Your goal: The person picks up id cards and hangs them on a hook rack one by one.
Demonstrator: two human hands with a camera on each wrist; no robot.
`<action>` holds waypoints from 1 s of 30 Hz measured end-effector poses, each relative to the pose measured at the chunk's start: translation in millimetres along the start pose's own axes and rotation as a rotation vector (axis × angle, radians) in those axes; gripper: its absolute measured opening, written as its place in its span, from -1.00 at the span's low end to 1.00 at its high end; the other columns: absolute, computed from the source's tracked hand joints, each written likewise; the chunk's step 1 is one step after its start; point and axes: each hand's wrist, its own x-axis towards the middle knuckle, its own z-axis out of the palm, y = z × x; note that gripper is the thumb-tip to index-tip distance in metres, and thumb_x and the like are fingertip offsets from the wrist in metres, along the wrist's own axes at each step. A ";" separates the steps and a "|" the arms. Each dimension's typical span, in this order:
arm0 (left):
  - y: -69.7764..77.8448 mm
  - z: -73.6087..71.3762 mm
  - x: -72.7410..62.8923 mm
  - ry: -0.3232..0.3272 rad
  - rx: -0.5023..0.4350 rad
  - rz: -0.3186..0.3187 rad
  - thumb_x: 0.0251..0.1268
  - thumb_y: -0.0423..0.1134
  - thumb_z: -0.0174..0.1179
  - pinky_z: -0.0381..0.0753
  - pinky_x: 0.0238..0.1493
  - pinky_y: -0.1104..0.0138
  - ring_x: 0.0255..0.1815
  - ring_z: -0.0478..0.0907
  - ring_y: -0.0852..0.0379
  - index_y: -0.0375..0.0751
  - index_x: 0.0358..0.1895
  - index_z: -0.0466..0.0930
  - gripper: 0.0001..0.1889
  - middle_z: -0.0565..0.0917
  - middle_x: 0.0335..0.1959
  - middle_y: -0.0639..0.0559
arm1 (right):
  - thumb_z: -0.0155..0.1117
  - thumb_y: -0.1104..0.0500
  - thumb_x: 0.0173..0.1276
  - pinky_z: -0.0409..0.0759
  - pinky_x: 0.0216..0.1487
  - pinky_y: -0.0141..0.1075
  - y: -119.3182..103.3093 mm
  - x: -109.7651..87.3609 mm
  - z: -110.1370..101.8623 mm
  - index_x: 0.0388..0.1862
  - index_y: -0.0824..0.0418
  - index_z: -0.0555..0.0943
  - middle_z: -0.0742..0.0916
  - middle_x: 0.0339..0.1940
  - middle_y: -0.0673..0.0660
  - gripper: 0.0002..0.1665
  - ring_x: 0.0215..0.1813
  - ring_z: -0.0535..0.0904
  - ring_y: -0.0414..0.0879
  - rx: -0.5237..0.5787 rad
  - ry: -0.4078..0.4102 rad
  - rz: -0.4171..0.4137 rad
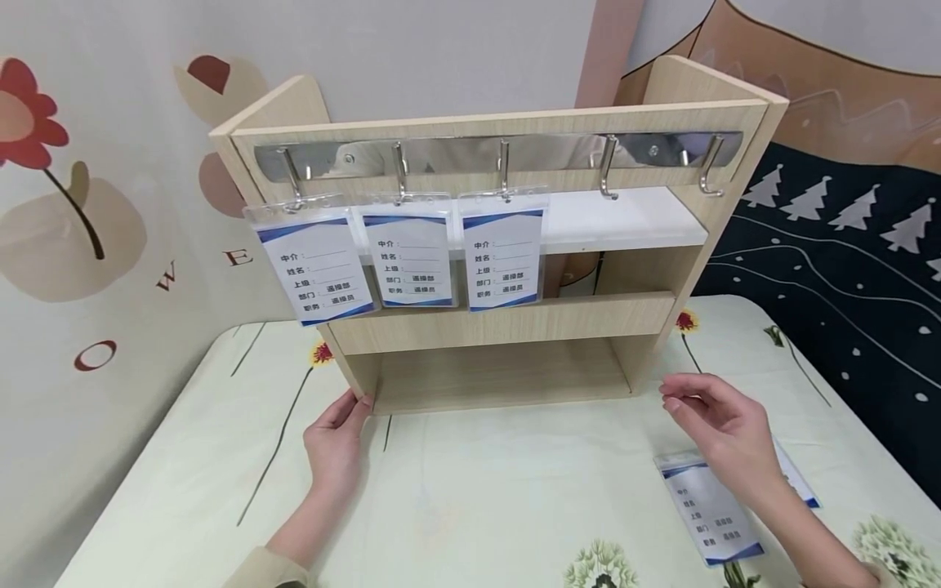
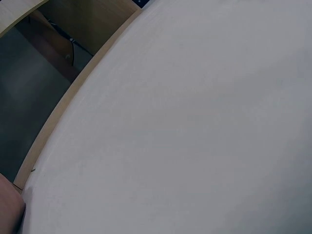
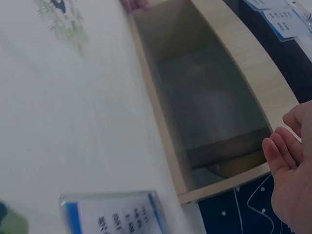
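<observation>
A light wooden shelf (image 1: 500, 322) stands on the cloth, with a metal hook rail (image 1: 450, 155) across its upper front. My left hand (image 1: 336, 445) holds the shelf's lower left corner between thumb and fingers. Off the lower right corner, my right hand (image 1: 728, 433) is in the air, fingers loosely bent with nothing in them. Three clear badge holders, the left (image 1: 316, 265), middle (image 1: 410, 253) and right (image 1: 503, 251), hang from the left three hooks. Below the right hand lies another badge holder (image 1: 709, 510); a further one (image 1: 797, 474) is partly hidden by the wrist.
Two bare hooks (image 1: 608, 167) are at the rail's right end. A white board (image 1: 625, 220) spans the shelf behind the hooks. Around it spreads a pale flowered cloth (image 1: 470, 490). Patterned curtains hang behind, one with a dark panel (image 1: 831, 253) at the right.
</observation>
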 end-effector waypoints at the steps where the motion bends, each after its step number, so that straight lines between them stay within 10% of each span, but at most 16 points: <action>1: 0.1 0.2 0.0 0.002 0.000 0.000 0.42 -0.35 0.30 0.62 -0.09 0.61 -0.20 0.64 0.54 -0.43 0.26 0.59 -0.60 0.60 0.19 -0.39 | 0.24 0.64 0.31 0.62 0.01 -0.55 1.4 -1.2 -1.4 0.00 0.51 0.62 0.76 -0.08 -0.04 -0.70 -0.05 0.68 -0.28 -0.039 0.000 0.018; 30: 1.1 0.2 -0.5 0.004 0.003 -0.010 0.41 -0.32 0.32 0.61 -0.09 0.61 -0.21 0.65 0.52 -0.41 0.27 0.59 -0.58 0.61 0.17 -0.37 | 0.37 0.51 0.32 0.57 -0.12 -0.65 51.8 -22.5 -48.1 0.10 0.41 0.65 0.78 -0.13 -0.07 -0.64 -0.13 0.62 -0.42 -0.283 -0.175 0.120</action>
